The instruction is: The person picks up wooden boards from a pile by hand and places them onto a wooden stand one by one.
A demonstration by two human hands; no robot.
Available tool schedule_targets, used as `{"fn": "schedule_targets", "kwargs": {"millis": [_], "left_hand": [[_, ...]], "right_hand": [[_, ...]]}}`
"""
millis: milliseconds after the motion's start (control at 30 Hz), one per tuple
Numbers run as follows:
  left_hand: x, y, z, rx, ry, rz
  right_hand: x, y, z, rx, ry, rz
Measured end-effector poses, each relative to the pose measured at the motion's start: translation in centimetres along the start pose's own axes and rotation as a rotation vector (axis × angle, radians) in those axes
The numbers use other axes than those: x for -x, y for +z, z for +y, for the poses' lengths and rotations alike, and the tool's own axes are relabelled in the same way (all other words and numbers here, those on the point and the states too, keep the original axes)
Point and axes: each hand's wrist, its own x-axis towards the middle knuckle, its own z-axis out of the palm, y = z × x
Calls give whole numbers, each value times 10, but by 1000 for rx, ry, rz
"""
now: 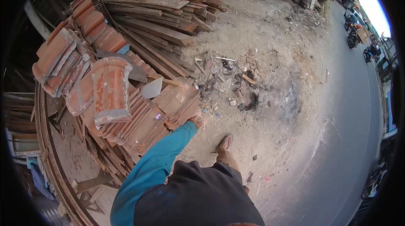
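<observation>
Left hand (196,120): arm outstretched, gripping stacked roof tiles (179,105) | right hand: out of view

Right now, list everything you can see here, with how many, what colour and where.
Roof tiles: many, terracotta orange, stacked at left and centre.
Ridge tile: one, orange with pale mortar stains, lying on top of the tile stack.
Wooden planks: many, weathered brown, piled behind the tiles at the top.
Rubble and ash patch: one scatter, grey and black, on the sandy ground at centre.
Road: one, grey asphalt, at right.
Motorbikes: a few, dark, far along the road at upper right.
Left hand: one, teal sleeve, touching the edge of the nearest tile stack.
Foot: one, bare or in a sandal, on the ground at lower centre.
Right hand: not in view.
</observation>
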Motion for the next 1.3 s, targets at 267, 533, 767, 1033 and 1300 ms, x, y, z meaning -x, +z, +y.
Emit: {"fn": "schedule_targets", "kwargs": {"millis": [267, 533, 767, 1033, 1300], "left_hand": [[78, 35, -107, -195, -857, -335], [24, 59, -21, 36, -818, -315], [-248, 28, -2, 195, -575, -178], [-582, -61, -9, 513, -528, 274], [-704, -60, 26, 488, -539, 251]], "right_hand": [[-210, -71, -176, -463, 261, -136], [-466, -114, -394, -502, -24, -181], [-527, -77, -559, -383, -56, -311], [-604, -86, -680, -351, -13, -213], [-697, -57, -703, 279, -89, -197]]}}
